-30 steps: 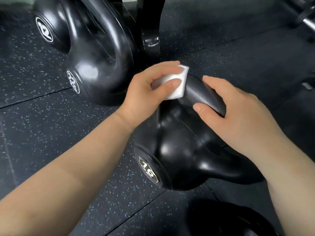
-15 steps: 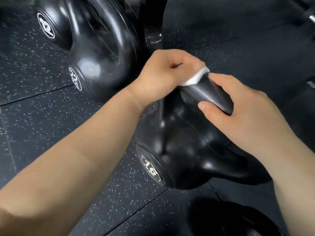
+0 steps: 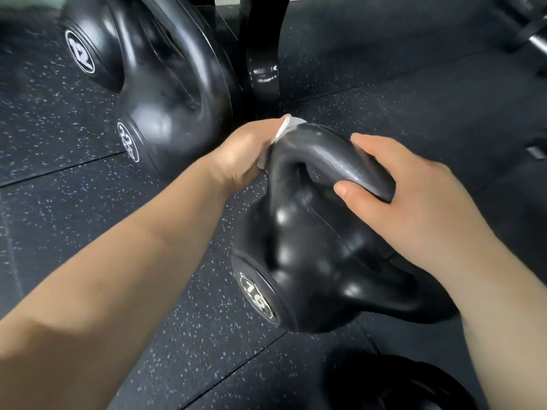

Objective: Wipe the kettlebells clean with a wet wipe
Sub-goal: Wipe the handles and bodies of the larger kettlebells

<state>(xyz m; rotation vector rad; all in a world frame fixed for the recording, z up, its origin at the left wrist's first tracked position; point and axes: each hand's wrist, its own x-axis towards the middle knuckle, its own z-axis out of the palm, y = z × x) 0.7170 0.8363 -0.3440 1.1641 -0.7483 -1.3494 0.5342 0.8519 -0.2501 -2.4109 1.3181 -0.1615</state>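
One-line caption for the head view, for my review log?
Left hand presses a wet wipe against the handle of the 16 kettlebell while the right hand grips that handle, on speckled rubber flooring.

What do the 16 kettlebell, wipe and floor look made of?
The 16 kettlebell: probably rubber- or vinyl-coated metal, semi-gloss black; soft highlights, moulded seam. The wet wipe: thin white nonwoven-looking sheet, bunched in the left hand. The floor: matte black rubber tile, judging by pale speckles and seams.

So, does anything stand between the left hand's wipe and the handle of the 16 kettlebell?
Nothing visible does. The left hand holds the wet wipe against the handle of the 16 kettlebell; the right hand grips the handle further along.
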